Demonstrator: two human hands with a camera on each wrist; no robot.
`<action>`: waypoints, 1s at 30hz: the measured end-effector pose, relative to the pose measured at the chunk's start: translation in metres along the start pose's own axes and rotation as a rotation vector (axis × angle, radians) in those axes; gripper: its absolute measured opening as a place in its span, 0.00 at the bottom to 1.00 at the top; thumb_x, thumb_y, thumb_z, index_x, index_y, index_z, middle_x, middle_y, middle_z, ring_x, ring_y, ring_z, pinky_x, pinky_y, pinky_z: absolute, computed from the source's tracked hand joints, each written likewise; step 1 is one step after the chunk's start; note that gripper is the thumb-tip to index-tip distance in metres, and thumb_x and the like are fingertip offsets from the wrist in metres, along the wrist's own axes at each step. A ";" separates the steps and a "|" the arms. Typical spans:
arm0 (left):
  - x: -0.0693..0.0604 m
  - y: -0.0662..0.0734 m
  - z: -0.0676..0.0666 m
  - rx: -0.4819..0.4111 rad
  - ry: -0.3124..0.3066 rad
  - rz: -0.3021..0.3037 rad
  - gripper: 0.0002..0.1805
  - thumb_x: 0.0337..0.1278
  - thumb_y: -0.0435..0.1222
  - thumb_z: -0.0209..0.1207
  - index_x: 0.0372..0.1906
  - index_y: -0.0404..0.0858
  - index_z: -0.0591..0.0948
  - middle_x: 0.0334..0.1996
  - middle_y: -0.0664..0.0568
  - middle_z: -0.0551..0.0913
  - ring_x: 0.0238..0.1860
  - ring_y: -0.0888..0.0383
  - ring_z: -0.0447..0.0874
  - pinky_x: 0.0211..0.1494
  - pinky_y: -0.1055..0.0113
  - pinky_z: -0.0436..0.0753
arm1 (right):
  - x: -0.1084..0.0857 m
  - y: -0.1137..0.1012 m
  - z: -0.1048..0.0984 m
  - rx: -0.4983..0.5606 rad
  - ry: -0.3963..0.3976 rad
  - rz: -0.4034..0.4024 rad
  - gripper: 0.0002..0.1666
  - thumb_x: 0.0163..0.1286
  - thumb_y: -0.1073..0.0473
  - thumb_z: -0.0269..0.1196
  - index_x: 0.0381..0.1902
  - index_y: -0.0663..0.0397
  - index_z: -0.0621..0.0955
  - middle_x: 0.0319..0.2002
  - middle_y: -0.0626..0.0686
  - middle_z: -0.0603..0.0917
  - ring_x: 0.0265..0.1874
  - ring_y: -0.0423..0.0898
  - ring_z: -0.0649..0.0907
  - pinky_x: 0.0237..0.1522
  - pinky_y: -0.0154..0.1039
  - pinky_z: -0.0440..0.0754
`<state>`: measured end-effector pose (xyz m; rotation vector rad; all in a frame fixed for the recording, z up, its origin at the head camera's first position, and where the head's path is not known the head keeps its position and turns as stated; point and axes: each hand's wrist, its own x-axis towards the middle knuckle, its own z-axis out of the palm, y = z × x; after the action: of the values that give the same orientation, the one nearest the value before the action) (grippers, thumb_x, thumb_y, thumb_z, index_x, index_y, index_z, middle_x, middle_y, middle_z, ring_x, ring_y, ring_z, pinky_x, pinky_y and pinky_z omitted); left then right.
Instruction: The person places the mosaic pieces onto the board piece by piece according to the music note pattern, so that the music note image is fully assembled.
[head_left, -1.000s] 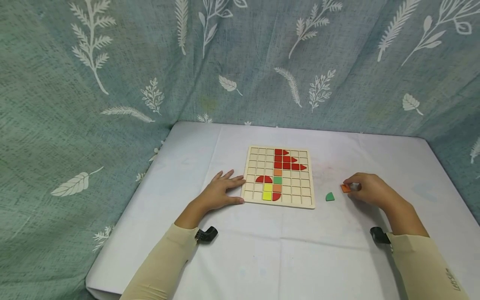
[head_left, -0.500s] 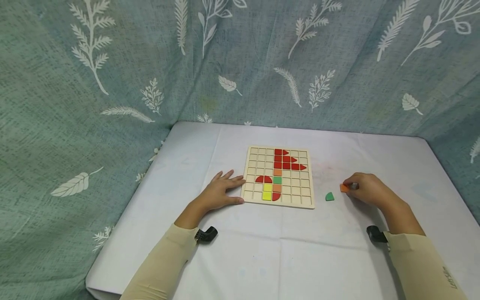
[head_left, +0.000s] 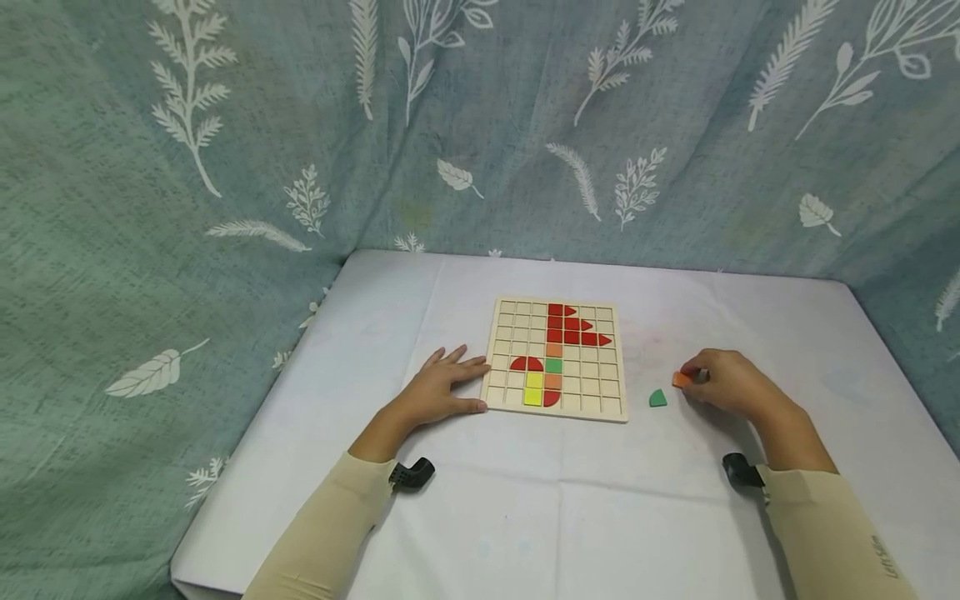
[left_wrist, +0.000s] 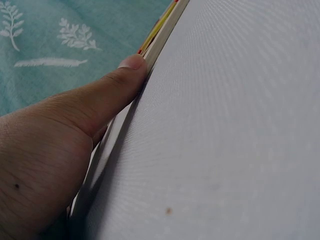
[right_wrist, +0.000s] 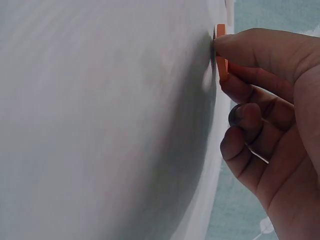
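A wooden grid board (head_left: 592, 392) lies on the white table, with red, orange, green and yellow tiles set in some of its squares. At the board's left edge rests my left hand (head_left: 435, 392), fingers spread; its thumb (left_wrist: 125, 75) touches the rim in the left wrist view. To the right of the board, my right hand (head_left: 735, 383) pinches an orange tile (head_left: 681, 380) between thumb and fingers, close to the tabletop. In the right wrist view the orange tile (right_wrist: 222, 67) appears edge-on, partly covered by the thumb. A green rounded tile (head_left: 657, 398) lies between the board and that hand.
The table (head_left: 480, 517) is covered with a creased white cloth. Behind it and to the left hangs a blue-green curtain (head_left: 480, 125) with white leaf prints. Black wrist cameras sit at both cuffs, the left camera (head_left: 412, 474) and the right camera (head_left: 741, 471).
My right hand has shifted slightly left toward the board, with the orange tile in its fingers. The left hand stays at the board's edge. The head view has tilted a little.
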<state>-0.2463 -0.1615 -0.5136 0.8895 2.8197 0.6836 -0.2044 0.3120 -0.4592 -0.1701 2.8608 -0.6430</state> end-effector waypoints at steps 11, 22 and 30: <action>-0.001 0.001 0.000 0.004 -0.001 -0.006 0.49 0.41 0.73 0.58 0.69 0.53 0.71 0.69 0.67 0.65 0.76 0.55 0.44 0.76 0.53 0.36 | 0.012 -0.018 0.002 0.018 0.005 0.004 0.22 0.60 0.57 0.69 0.49 0.65 0.82 0.45 0.60 0.82 0.39 0.54 0.78 0.37 0.48 0.79; 0.000 0.001 -0.001 -0.001 0.005 -0.007 0.48 0.41 0.72 0.58 0.69 0.54 0.71 0.68 0.67 0.65 0.76 0.55 0.45 0.76 0.53 0.36 | 0.019 -0.031 0.006 0.020 0.024 -0.033 0.23 0.61 0.51 0.70 0.48 0.62 0.83 0.45 0.57 0.83 0.39 0.53 0.78 0.37 0.48 0.79; 0.000 -0.001 0.001 0.003 0.001 -0.007 0.49 0.41 0.73 0.58 0.69 0.54 0.71 0.69 0.67 0.65 0.76 0.56 0.44 0.76 0.53 0.36 | 0.023 -0.046 0.016 0.022 0.044 -0.104 0.21 0.57 0.55 0.72 0.45 0.61 0.84 0.42 0.54 0.83 0.38 0.51 0.78 0.40 0.48 0.78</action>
<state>-0.2468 -0.1618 -0.5150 0.8792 2.8240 0.6798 -0.2201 0.2611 -0.4572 -0.3066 2.9009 -0.7063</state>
